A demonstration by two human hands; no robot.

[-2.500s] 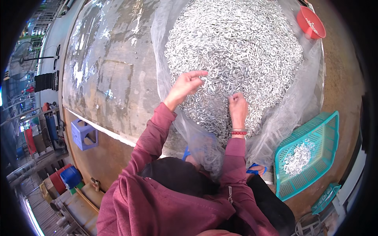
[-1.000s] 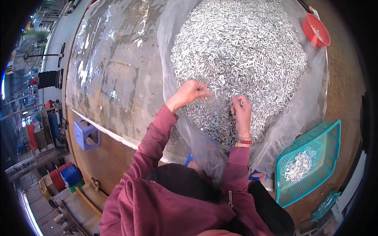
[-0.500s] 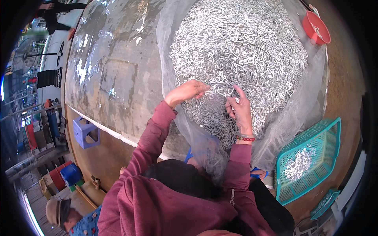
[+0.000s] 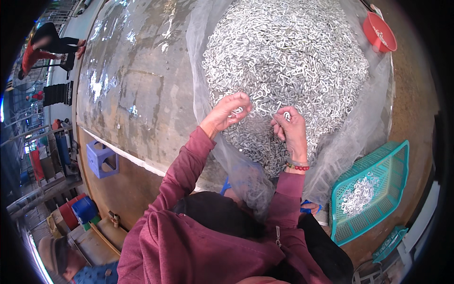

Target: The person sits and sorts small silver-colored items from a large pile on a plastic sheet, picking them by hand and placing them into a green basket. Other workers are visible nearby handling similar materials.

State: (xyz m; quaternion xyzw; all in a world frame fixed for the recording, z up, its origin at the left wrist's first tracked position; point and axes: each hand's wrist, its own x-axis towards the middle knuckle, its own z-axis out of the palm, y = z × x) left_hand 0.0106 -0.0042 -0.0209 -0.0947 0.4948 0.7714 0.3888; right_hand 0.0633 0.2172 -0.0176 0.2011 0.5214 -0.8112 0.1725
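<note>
A wide heap of small silver-grey and white hook-shaped pieces lies before me, many of them curved like an S. Over its near left part, my left hand is closed with the fingers curled, and a white hook shows in its grip. My right hand hovers a little to the right, thumb and fingers pinched on another white hook. The two hands are apart. A sheer whitish mesh net spreads under and around the heap.
At my right stands a teal plastic basket with white hooks inside. A red bowl sits far right. Wet grey sheeting covers the left. A purple stool stands beyond its edge. People are at lower left and upper left.
My left hand has turned palm-up and drawn slightly back from the heap. My right index finger has bent from pointing out into a pinch. At upper left, the other person has moved.
</note>
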